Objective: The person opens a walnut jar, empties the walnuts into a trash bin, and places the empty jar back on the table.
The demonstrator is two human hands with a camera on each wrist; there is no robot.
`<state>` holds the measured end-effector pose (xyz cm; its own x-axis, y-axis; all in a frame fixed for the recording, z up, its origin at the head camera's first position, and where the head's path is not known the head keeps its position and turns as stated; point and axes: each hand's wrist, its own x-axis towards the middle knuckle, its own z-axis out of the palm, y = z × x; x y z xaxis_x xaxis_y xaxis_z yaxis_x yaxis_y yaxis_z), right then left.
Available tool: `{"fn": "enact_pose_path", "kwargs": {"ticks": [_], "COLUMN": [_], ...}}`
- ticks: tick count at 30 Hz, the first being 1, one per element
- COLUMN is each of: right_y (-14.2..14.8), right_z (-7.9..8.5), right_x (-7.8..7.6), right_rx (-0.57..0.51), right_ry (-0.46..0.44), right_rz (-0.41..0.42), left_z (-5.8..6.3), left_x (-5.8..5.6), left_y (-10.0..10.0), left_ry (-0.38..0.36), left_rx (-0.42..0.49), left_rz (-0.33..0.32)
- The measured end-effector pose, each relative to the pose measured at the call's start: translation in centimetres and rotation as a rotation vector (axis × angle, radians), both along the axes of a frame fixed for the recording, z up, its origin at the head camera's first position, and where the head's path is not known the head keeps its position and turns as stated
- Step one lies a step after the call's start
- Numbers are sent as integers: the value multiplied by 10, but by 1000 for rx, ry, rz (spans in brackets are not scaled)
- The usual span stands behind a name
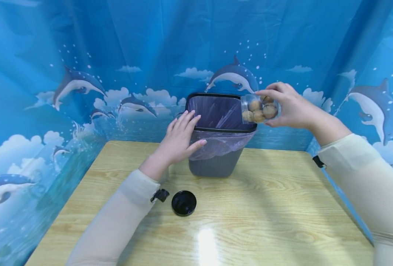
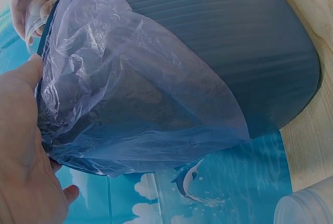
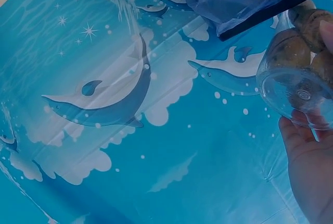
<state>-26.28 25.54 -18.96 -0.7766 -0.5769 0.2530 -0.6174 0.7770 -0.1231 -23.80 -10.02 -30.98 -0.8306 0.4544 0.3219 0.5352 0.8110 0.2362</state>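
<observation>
My right hand (image 1: 291, 105) grips a clear plastic jar (image 1: 245, 107) that holds several walnuts (image 1: 270, 110). The jar lies tipped on its side, its mouth turned left above the right rim of a grey trash bin (image 1: 213, 168). Lining the bin is a thin purple plastic bag (image 1: 221, 146), folded over the rim. My left hand (image 1: 180, 140) rests on the bin's left rim with its fingers extended. In the right wrist view, the jar's round base (image 3: 291, 96) faces the camera and the walnuts are inside.
A round black lid (image 1: 184, 203) lies on the wooden table (image 1: 266, 221) in front of the bin. At the left wrist view's lower right corner is another clear container (image 2: 307, 208), partly cut off. Behind the table hangs a blue dolphin-print curtain (image 1: 183, 37).
</observation>
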Motion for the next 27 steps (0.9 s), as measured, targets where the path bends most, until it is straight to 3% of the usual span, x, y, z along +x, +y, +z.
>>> {"fn": "enact_pose_path", "kwargs": {"ticks": [27], "right_y": [-9], "right_z": [7], "right_x": [4], "right_rx": [67], "right_ry": [-4], "right_rz": [15], "left_z": [1], "left_x": [1], "left_y": [0], "left_ry": [-3], "left_rx": [4], "left_rz": [0]}}
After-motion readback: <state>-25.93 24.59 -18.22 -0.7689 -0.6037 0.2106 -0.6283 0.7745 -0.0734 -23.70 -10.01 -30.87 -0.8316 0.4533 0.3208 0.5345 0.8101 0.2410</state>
